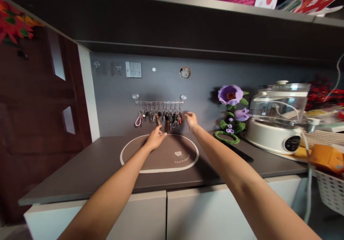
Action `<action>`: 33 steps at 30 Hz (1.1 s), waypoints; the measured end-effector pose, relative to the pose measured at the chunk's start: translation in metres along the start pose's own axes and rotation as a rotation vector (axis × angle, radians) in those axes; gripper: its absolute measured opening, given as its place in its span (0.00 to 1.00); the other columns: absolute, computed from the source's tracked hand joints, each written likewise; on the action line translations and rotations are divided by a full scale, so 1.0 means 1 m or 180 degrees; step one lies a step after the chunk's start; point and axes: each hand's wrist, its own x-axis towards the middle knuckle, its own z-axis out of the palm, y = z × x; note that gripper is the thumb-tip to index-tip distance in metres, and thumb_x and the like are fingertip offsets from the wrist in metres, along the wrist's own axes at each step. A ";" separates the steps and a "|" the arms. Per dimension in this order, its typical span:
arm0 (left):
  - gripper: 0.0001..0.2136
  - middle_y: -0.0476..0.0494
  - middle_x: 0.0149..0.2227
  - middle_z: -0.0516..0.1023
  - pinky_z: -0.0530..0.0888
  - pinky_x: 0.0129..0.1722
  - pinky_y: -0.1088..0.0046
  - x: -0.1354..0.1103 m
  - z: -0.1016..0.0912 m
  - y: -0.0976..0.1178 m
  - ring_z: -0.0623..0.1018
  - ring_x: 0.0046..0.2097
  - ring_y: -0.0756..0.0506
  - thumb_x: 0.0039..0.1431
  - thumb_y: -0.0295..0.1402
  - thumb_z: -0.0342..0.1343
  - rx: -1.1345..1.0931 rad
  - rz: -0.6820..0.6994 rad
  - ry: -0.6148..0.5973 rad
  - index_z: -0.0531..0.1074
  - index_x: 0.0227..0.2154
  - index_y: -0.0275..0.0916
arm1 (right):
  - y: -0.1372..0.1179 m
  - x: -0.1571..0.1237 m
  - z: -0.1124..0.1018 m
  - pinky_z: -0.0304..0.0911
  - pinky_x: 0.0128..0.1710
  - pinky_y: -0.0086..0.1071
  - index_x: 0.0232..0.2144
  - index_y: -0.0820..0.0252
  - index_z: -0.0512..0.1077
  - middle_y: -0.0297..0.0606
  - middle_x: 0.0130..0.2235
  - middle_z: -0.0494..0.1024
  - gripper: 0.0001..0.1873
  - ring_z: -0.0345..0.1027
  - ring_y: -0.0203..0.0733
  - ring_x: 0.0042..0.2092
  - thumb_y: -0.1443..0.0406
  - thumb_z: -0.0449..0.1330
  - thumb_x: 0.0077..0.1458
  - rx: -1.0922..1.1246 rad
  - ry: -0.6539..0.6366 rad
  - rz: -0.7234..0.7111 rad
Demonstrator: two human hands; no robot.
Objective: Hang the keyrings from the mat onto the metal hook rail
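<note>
A chrome rail [159, 102] with hooks is stuck to the grey wall and carries several key bunches [168, 118], plus a pink loop strap [138, 120] at its left end. My left hand [156, 136] reaches up under the middle keys, fingers pinched near a brown key fob. My right hand [191, 120] is at the rail's right end, fingers curled beside the last keys. Whether either hand grips a key is not clear.
An oval brown mat [161, 164] lies on the dark countertop [80, 172] under the rail. To the right stand purple knitted flowers [231, 105], a glass-lidded electric cooker [279, 121] and a white basket [331, 189]. A wooden door [34, 125] is on the left.
</note>
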 end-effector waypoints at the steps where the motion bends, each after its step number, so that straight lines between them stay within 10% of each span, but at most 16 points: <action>1: 0.30 0.42 0.38 0.71 0.67 0.37 0.73 0.000 -0.003 0.006 0.71 0.32 0.49 0.49 0.38 0.53 -0.0046 -0.0108 0.0045 0.56 0.55 0.35 | -0.002 -0.008 -0.001 0.59 0.31 0.26 0.42 0.60 0.64 0.34 0.31 0.70 0.19 0.61 0.32 0.30 0.67 0.54 0.43 0.0038 0.0055 0.0059; 8: 0.41 0.53 0.25 0.68 0.66 0.35 0.74 -0.022 -0.041 0.043 0.69 0.28 0.52 0.46 0.34 0.57 -0.0229 0.0229 0.0140 0.39 0.60 0.39 | -0.020 -0.085 -0.006 0.59 0.32 0.28 0.59 0.53 0.44 0.29 0.27 0.64 0.40 0.58 0.31 0.28 0.64 0.56 0.45 0.0275 -0.1060 -0.0223; 16: 0.46 0.56 0.26 0.66 0.65 0.33 0.78 -0.098 -0.071 0.032 0.67 0.27 0.55 0.47 0.29 0.55 -0.0568 0.0577 -0.0169 0.24 0.59 0.43 | -0.014 -0.156 -0.031 0.57 0.26 0.25 0.60 0.51 0.27 0.25 0.24 0.64 0.51 0.53 0.30 0.23 0.65 0.58 0.45 0.0105 -0.2320 -0.0632; 28: 0.46 0.56 0.25 0.66 0.66 0.31 0.80 -0.116 -0.070 0.020 0.67 0.26 0.55 0.44 0.30 0.57 -0.0874 0.0331 -0.0377 0.31 0.60 0.42 | -0.010 -0.174 -0.034 0.60 0.28 0.25 0.60 0.51 0.39 0.24 0.24 0.66 0.47 0.57 0.30 0.24 0.67 0.58 0.42 0.0159 -0.1961 -0.0351; 33: 0.45 0.49 0.33 0.70 0.67 0.35 0.75 -0.105 -0.070 0.010 0.70 0.33 0.51 0.44 0.35 0.59 -0.0736 -0.0189 0.0134 0.35 0.60 0.43 | 0.002 -0.160 -0.033 0.64 0.36 0.29 0.58 0.49 0.48 0.28 0.29 0.69 0.40 0.63 0.33 0.31 0.63 0.60 0.43 0.0009 -0.1526 -0.0275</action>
